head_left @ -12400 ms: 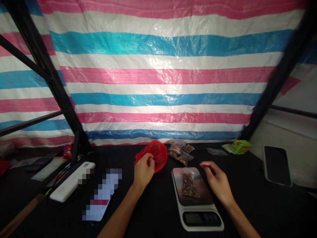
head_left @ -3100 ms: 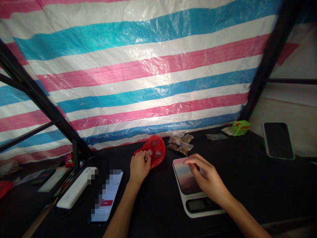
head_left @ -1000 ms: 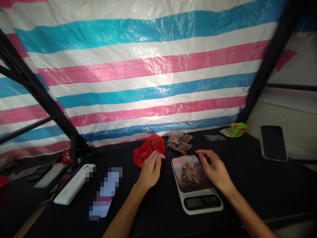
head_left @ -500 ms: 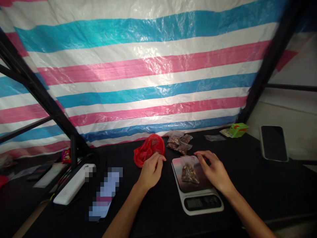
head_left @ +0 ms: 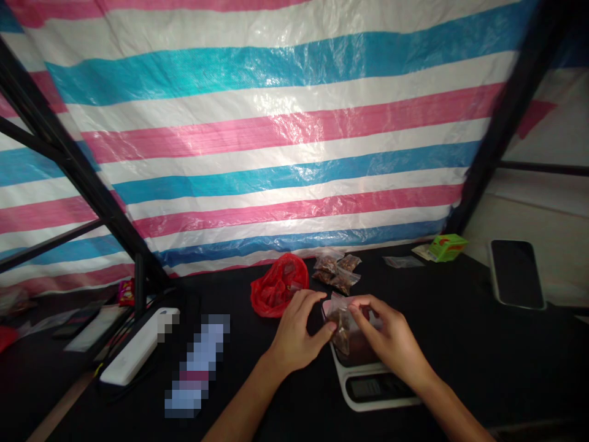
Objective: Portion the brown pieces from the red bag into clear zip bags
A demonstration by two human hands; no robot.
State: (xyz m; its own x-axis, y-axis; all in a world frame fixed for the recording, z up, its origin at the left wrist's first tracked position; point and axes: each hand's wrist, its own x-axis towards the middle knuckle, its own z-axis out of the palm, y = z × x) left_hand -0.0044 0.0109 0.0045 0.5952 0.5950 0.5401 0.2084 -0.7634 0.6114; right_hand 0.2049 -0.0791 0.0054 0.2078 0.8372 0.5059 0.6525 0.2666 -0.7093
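A small clear zip bag with brown dried pieces [head_left: 341,336] is tilted up over the kitchen scale [head_left: 344,388]. My right hand [head_left: 391,334] pinches the bag near its upper edge. My left hand [head_left: 297,334] is open at the bag's left side, thumb and fingers apart, the thumb tip at or very near the plastic. The scale is white with a dark top plate, partly covered by my right hand; its display cannot be read.
Beyond the scale lie several similar filled bags [head_left: 338,270], beside a red plastic bag [head_left: 276,288]. A flat clear bag [head_left: 404,262], a green box [head_left: 447,247] and a phone [head_left: 518,273] are to the right. A white power strip [head_left: 138,350] and a blurred-out item [head_left: 197,368] lie left.
My right hand has moved onto the bag and lifted it from lying flat. The left hand has shifted right toward the bag, its fingers spreading. The view has tilted slightly.
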